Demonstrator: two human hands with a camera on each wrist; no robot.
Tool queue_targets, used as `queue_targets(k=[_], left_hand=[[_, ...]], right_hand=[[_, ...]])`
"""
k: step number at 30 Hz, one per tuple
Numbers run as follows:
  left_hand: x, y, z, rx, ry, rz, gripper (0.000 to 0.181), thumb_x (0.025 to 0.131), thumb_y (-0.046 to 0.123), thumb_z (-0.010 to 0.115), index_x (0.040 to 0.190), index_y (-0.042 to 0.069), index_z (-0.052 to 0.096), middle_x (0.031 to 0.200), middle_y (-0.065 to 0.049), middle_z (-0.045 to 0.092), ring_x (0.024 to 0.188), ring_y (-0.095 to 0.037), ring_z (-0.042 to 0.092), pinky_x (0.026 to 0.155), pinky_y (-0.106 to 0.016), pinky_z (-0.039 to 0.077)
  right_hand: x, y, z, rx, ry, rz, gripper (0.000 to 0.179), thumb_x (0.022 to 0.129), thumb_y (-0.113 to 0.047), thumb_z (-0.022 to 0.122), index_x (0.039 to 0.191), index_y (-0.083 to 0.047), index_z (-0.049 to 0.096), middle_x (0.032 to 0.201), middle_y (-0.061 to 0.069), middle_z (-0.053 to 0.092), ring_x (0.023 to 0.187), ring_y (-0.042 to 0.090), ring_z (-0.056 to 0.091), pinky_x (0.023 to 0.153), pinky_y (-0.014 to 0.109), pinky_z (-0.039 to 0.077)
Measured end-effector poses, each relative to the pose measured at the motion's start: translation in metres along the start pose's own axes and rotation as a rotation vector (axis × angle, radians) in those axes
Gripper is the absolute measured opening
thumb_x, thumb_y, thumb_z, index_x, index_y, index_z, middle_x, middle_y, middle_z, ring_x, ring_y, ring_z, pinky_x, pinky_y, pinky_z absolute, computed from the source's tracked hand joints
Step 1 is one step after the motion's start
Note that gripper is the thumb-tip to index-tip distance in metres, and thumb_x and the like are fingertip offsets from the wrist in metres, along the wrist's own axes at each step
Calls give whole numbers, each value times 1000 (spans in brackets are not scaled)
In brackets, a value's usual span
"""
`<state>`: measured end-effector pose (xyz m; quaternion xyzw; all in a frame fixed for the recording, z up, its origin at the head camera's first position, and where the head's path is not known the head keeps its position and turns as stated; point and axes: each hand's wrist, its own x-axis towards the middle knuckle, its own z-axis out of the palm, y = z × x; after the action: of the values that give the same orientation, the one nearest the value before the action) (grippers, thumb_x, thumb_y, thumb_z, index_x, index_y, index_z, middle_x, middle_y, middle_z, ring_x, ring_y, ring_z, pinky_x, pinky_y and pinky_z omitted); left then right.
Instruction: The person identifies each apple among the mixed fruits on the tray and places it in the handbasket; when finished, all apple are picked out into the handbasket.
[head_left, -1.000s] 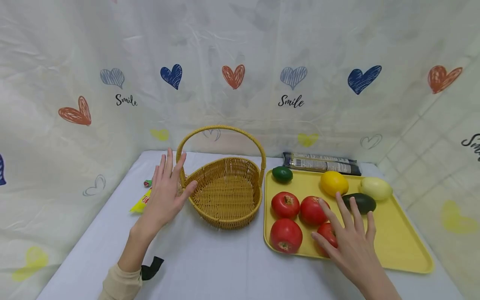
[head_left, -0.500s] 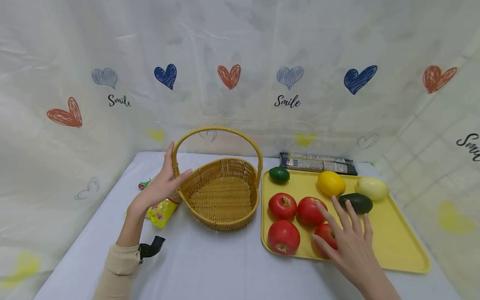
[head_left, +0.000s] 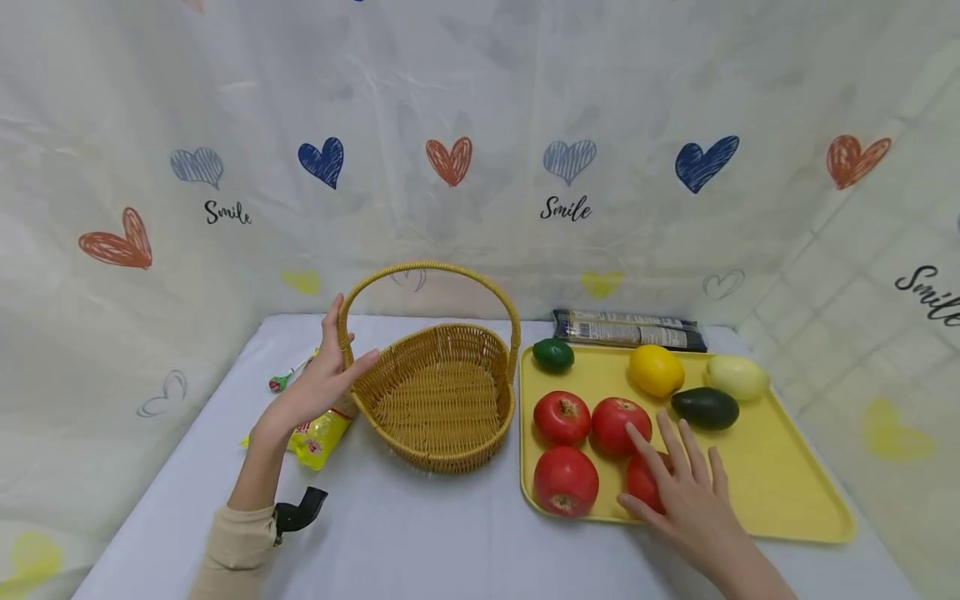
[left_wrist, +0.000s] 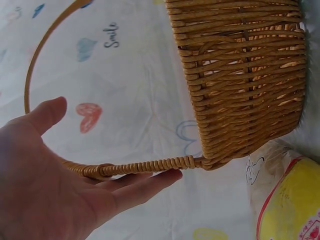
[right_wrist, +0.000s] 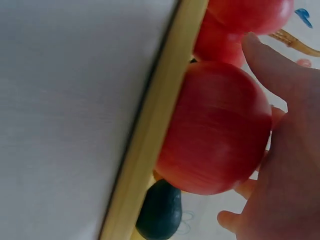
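Note:
The yellow-brown wicker basket [head_left: 435, 457] stands mid-table with its arched handle [head_left: 431, 267] up. At the handle's left side is my left hand [head_left: 318, 385], fingers extended behind the wrapped cane and thumb spread away from it, as the left wrist view shows. Spread over the front apple [right_wrist: 217, 130] on the yellow tray [head_left: 795, 492] is my right hand [head_left: 697, 512], its fingers lightly bent and partly covering the fruit. More red apples lie close by: one at the back left [head_left: 562, 417], one behind the fingers [head_left: 619, 425], one at the front left [head_left: 566, 482].
On the tray also lie a lemon [head_left: 656, 371], a dark avocado [head_left: 705, 408], a pale green fruit [head_left: 738, 377] and a small green fruit [head_left: 553, 355]. Dark long packets [head_left: 630, 333] lie behind it. Left of the basket are a yellow snack bag [head_left: 318, 440] and a lollipop [head_left: 278, 383].
My left hand has turned and moved to the basket handle, its fingers now behind it, uncovering more of the yellow bag. My right hand stays over the front apple, its fingers slightly lower.

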<state>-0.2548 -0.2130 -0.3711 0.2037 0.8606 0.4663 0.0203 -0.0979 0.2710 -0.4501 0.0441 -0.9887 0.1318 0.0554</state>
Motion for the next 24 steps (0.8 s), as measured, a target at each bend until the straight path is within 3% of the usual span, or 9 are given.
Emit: queue_targets(k=[5, 10, 19, 24], left_hand=[[-1, 1, -3, 14, -1, -1, 96, 106, 43, 52, 152, 48, -32, 168, 3, -31, 158, -48, 14, 122, -68, 24], [-1, 1, -3, 22, 5, -7, 95, 106, 44, 52, 151, 50, -32, 168, 8, -31, 159, -45, 14, 121, -69, 26], [-1, 1, -3, 41, 8, -13, 95, 105, 47, 52, 151, 52, -31, 169, 8, -29, 159, -44, 16, 121, -70, 25], [-1, -2, -2, 27, 8, -11, 95, 105, 47, 52, 151, 52, -31, 168, 10, -30, 159, -44, 14, 121, -69, 25]], right_hand=[[2, 1, 3, -3, -8, -3, 97, 84, -53, 78, 163, -26, 28, 171, 22, 9, 149, 53, 14, 111, 82, 22], [1, 1, 4, 4, -41, 8, 98, 83, -51, 80, 161, -22, 30, 167, 28, 11, 141, 56, 27, 95, 82, 40], [-6, 1, 2, 1, -90, 43, 89, 83, -51, 81, 155, -19, 41, 149, 32, 37, 124, 57, 44, 78, 68, 57], [-6, 1, -4, 13, -119, 81, 81, 82, -50, 82, 149, -19, 49, 144, 29, 41, 120, 54, 46, 70, 63, 59]])
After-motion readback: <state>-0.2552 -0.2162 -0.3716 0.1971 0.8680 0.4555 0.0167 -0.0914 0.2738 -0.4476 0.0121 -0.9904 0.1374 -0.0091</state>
